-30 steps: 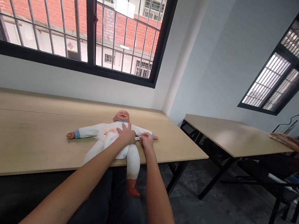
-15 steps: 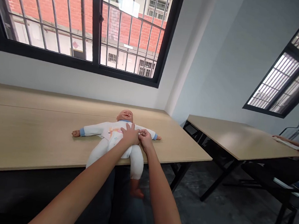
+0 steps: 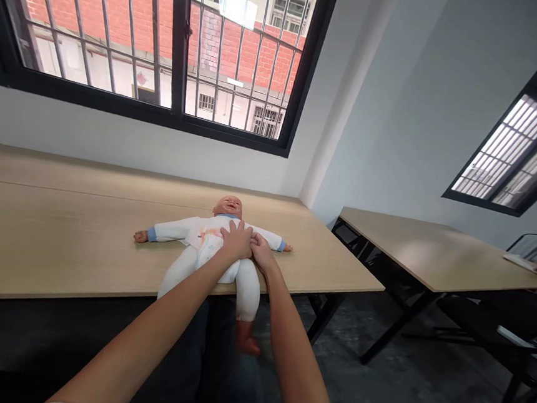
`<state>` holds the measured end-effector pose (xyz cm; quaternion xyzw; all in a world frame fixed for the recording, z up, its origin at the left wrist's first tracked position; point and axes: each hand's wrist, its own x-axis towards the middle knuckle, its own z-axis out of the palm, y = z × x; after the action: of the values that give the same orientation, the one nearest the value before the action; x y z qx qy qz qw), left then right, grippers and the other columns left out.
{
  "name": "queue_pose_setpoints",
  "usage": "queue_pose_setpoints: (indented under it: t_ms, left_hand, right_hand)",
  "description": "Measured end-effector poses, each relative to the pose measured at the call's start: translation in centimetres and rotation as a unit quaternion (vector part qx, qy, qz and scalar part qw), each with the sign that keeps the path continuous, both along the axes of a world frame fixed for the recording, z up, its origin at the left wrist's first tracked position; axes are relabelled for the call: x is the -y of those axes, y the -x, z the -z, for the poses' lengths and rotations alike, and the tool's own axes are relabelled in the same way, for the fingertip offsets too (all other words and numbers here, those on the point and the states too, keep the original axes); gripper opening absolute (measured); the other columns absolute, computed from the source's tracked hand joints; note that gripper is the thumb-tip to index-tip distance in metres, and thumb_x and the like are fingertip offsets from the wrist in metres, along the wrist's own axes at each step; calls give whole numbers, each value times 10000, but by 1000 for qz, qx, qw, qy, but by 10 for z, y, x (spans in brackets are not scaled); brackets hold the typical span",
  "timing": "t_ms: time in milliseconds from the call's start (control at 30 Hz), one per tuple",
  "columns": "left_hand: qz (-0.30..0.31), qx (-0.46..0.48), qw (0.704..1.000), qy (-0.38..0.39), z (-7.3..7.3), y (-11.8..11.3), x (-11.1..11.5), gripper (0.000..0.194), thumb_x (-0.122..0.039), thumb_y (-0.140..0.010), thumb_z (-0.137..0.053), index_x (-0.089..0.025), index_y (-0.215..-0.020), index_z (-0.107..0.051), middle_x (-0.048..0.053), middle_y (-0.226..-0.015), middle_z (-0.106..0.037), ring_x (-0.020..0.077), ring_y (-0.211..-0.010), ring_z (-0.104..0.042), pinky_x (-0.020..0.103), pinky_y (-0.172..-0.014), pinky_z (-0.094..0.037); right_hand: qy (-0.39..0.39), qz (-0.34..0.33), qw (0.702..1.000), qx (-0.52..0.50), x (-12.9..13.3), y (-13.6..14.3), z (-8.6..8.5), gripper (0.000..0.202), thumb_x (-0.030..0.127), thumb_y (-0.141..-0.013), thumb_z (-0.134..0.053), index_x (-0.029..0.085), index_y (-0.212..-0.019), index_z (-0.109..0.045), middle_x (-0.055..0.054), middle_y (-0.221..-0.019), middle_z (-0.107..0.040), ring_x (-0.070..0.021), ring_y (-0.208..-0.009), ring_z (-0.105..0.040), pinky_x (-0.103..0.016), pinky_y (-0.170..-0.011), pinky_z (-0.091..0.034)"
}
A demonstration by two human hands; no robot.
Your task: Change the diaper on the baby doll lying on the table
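Holding the bare left forearm [image 3: 158, 327] and right forearm [image 3: 294, 345] stretched forward, converging; with left hand [image 3: 237, 242] palm down, fingers [image 3: 233, 226] spread, and right hand [image 3: 263, 253] curled inward just beside it.

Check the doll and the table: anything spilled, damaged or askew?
I see nothing spilled or damaged. The doll looks slightly oddly placed: it lies face up on the table, but one reddish-brown foot hangs past the near edge.

Matching plain tables [image 3: 58, 239] suggest a classroom or training room.
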<state>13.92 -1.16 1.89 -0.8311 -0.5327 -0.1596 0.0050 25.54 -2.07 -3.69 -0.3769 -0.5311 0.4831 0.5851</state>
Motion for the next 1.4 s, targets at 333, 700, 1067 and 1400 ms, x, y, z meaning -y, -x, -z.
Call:
queue_pose_setpoints:
  t_ms: [333, 700, 1067, 1400]
  left_hand:
    - [60, 81, 995, -17, -24, 49, 19, 474, -336, -801, -574, -202, -1254, -532, 127, -1188, -595, 284, -1112, -546, 374, -919, -427]
    - [-14, 141, 985, -94, 13, 117, 93, 386, -288, -882, -498, -187, -1250, -555, 117, -1364, -540, 280, -1239, -492, 392, -1008, -413]
    - [33, 292, 956, -12, 17, 136, 75, 424, -310, -864, -510, -173, -1258, -581, 117, -1368, -575, 270, -1249, -519, 384, -1016, -422]
    - [-70, 186, 978, 55, 44, 212, -2, 237, -125, -789, -491, -154, -932, -678, 91, -984, -733, 207, -868, -650, 277, -783, -426]
  right_hand:
    - [42, 132, 981, -137, 1, -9, -4, 208, 267, -642, -670, 177, -792, -558, -36, -717, -671, -117, -569, -571, -218, -522, -429]
    - [14, 162, 983, -86, -5, 3, -20, 166, 260, -663, -647, 174, -723, -520, 29, -588, -581, -76, -484, -499, -186, -476, -399]
    - [-118, 48, 938, 321, -15, 101, -76, 145, 279, -743, -598, 164, -782, -677, -19, -728, -685, -140, -685, -612, -231, -623, -435]
    - [-126, 72, 744, 652, -3, 131, -80, 238, 387, -799, -587, 333, -939, -771, -34, -1054, -697, -203, -862, -629, -292, -705, -419]
